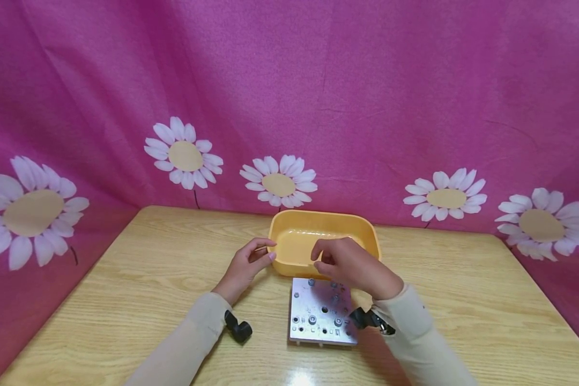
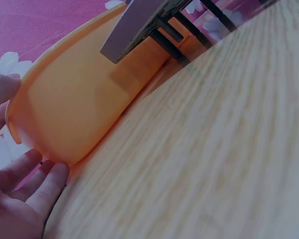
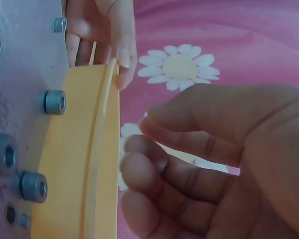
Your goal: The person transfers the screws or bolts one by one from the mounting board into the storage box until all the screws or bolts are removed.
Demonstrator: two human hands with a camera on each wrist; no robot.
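A yellow plastic bin (image 1: 328, 216) stands at the back of the table. My left hand (image 1: 243, 268) grips its left end, with thumb and fingers about the rim. In the left wrist view, fingertips (image 2: 55, 174) touch the bin's outer wall (image 2: 74, 99). Over the bin's front rim hovers my right hand (image 1: 349, 265), its fingers loosely curled. Nothing shows between those fingers (image 3: 139, 172) in the right wrist view. In front of the bin lies a metal plate (image 1: 313, 303) with socket-head screws (image 3: 56, 102) and several holes. Threaded screw ends (image 2: 164, 45) stick out below it.
The wooden table (image 1: 149, 279) runs back to a magenta cloth (image 1: 318, 107) printed with white daisies. Black wrist-worn pieces (image 1: 238, 328) sit at both cuffs. The right forearm passes close by the plate's right side.
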